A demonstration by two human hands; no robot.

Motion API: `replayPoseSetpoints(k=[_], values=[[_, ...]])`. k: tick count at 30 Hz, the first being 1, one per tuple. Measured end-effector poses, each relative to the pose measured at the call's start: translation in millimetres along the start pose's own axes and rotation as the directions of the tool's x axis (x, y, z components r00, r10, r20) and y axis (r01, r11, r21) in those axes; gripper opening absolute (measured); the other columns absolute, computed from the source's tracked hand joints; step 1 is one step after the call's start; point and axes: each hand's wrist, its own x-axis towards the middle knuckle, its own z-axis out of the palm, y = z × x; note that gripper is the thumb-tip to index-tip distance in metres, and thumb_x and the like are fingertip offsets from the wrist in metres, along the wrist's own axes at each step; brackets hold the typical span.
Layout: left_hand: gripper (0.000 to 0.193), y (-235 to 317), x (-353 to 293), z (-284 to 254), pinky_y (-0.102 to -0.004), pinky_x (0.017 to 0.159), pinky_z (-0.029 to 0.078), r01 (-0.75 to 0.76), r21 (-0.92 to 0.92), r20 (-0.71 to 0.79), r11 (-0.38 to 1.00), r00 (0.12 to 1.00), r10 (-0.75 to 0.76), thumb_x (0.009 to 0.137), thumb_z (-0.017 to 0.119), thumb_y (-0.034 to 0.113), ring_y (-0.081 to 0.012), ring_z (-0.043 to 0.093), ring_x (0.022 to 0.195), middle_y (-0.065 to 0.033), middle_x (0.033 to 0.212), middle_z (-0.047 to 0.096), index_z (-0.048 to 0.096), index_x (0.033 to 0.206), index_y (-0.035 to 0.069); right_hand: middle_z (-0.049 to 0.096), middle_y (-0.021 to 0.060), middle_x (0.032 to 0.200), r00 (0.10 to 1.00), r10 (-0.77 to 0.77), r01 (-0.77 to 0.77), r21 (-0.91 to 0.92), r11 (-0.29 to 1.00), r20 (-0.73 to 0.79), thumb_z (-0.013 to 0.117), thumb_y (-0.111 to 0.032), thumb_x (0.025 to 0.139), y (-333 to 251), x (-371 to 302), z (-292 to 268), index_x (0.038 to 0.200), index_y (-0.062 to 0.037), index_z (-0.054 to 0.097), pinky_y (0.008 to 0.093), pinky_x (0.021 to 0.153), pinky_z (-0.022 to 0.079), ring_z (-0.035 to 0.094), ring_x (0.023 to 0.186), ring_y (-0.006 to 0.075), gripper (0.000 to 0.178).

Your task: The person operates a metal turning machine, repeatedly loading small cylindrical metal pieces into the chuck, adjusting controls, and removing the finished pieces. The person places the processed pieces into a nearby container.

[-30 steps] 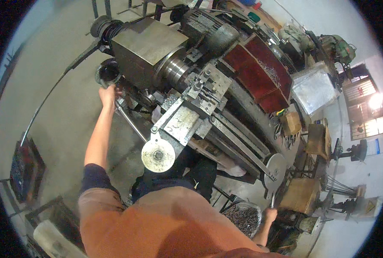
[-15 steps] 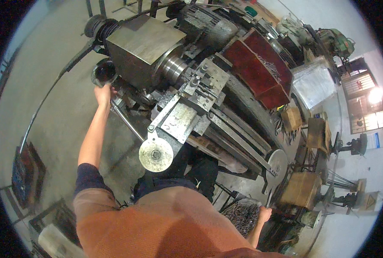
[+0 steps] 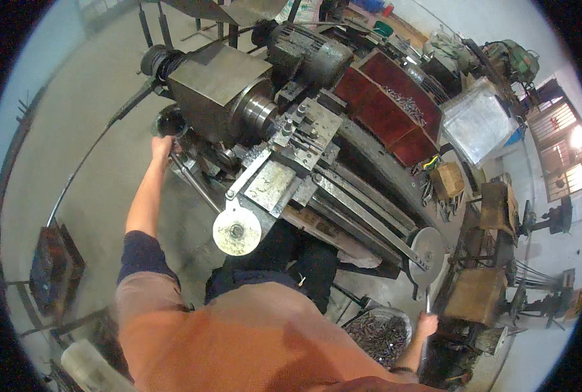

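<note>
At the lathe (image 3: pixel 220 73), your right hand (image 3: pixel 427 323), nearer of the 2, wraps its fingers around the handle (image 3: pixel 428 300), whose long axis runs upward to the round plate (image 3: pixel 428 251); your left hand (image 3: pixel 163 146) (finger hold impossible to tell) is well apart, by the dark cup (image 3: pixel 170 120).

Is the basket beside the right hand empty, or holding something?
Not empty: many small dark pieces lie inside the basket; their depth is hidden.
</note>
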Motion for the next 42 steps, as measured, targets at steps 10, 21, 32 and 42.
replayPoseSetpoints(k=[10,21,32,42], values=[[0.016,-47,-25,-134,-0.0327,0.043,0.043,-0.135,0.118,-0.095,0.984,0.985,0.147,0.069,0.050,0.004,-0.0240,0.058,0.051,-0.0149,0.065,0.056,0.046,0.082,-0.005,0.062,0.0227,0.078,0.995,0.048,-0.060,0.147,0.987,0.085,0.058,-0.036,0.065,6,36,8,0.077,0.0016,0.063,0.0453,0.071,0.047,0.061,0.078,0.0390,0.040],[0.018,-49,-105,-158,-0.0369,0.052,0.055,-0.144,-0.158,-0.421,0.977,0.905,0.065,0.070,0.040,-0.006,-0.0276,0.059,0.054,-0.0186,0.070,0.054,0.041,0.088,-0.010,0.062,0.0237,0.084,0.954,0.248,-0.270,0.120,0.955,0.170,0.056,-0.038,0.070,-33,-59,-13,0.082,0.0014,0.061,0.0468,0.070,0.048,0.061,0.081,0.0393,0.042],[0.019,-20,-110,-132,-0.0377,0.052,0.055,-0.171,-0.199,-0.441,0.965,0.895,0.068,0.071,0.042,-0.007,-0.0266,0.058,0.054,-0.0172,0.070,0.053,0.041,0.090,-0.009,0.060,0.0259,0.092,0.954,0.238,-0.274,0.204,0.940,0.183,0.056,-0.039,0.069,-42,-65,-30,0.089,0.0030,0.061,0.0465,0.079,0.044,0.057,0.091,0.0409,0.047],[0.020,-10,-128,-206,-0.0323,0.048,0.045,0.161,0.388,-0.260,0.907,0.964,-0.060,0.072,0.057,0.011,-0.0215,0.057,0.056,-0.0113,0.068,0.055,0.050,0.084,-0.004,0.061,0.0175,0.085,0.995,0.002,-0.002,0.000,1.000,0.096,0.057,-0.033,0.071,10,45,3,0.087,-0.0036,0.056,0.0489,0.073,0.046,0.059,0.082,0.0375,0.033]])
